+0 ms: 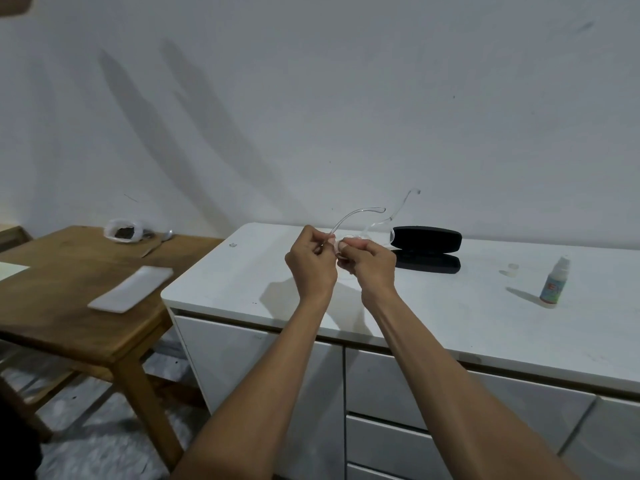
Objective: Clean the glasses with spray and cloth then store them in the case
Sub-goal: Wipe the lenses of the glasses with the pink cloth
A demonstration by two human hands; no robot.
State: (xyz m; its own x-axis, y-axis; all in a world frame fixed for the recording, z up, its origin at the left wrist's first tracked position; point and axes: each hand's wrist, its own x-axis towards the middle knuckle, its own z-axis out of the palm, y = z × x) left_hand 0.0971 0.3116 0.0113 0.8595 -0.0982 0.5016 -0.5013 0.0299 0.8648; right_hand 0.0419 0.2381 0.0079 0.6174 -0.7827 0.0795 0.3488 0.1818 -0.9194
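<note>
Cabinet top (277, 292) in white carries the work; it is a low white unit with drawer fronts, and a wooden table (69, 306) stands just beside its left edge. On the table lie a white rectangular tray (130, 289) near the right edge and a clear bag with dark contents (123, 231) at the far edge.

Both forearms reach over the front edge of the counter. The left hand (310, 265) is closed on the left end of the clear-framed glasses (375, 226), pinching the frame where one temple begins. The right hand (370, 266) is closed on a small pale cloth (346, 244) and presses it to a lens; the fingers hide most of the cloth. The glasses are held in the air above the counter, with both temples unfolded and pointing up toward the wall.

A black glasses case (427, 249) lies open near the back edge, just behind the right hand. A small spray bottle (552, 285) stands upright toward the right edge, well apart from the hands, and a small clear cap (513, 269) lies near it on its left.
</note>
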